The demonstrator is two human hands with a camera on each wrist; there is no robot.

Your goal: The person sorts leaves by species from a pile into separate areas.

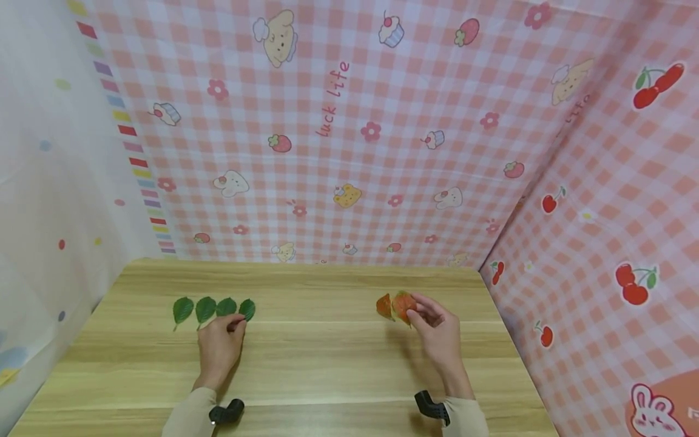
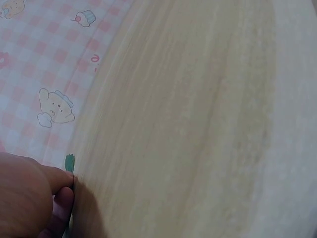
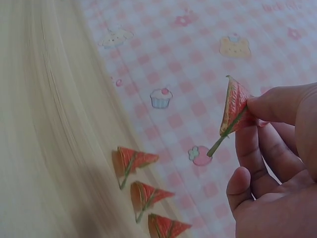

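My left hand [image 1: 220,347] is over the left part of the table, its thumb and forefinger pinching the rightmost green leaf [image 1: 247,309] near its lower end. That green leaf [image 2: 70,162] shows edge-on beyond the fingertips in the left wrist view. Left of it, more green leaves [image 1: 182,309] form a row, the third partly covered by the hand. My right hand [image 1: 441,334] holds up a red-orange leaf [image 1: 403,304] between thumb and fingers; its green stem [image 3: 216,145] points down. Below it, three folded red leaves [image 3: 148,194] lie in a line on the table.
The wooden table [image 1: 317,364] meets a pink checked cloth [image 1: 327,230] at its back edge. A cherry-print cloth [image 1: 590,243] hangs along the right side, and a white dotted cloth [image 1: 65,200] along the left.
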